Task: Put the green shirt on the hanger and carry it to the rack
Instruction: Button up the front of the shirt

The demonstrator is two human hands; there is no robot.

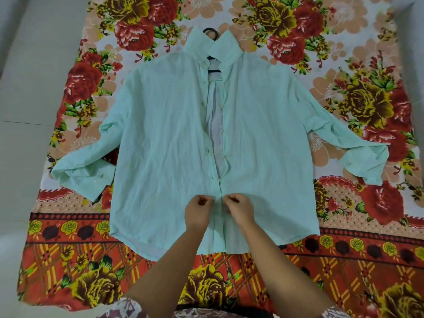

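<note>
The pale green shirt (165,134) lies flat on a floral sheet, front up, sleeves spread to both sides. A black hanger (210,32) is inside it: its hook pokes out above the collar and a bar shows in the open neck. The front is open from the neck down to the lower part. My left hand (198,212) pinches the left front edge low on the shirt. My right hand (238,208) pinches the right front edge beside it, the two hands almost touching at the placket.
The red and orange floral sheet (358,260) covers the pale tiled floor (25,92), which shows along the left side and at the far right corner. No rack is in view.
</note>
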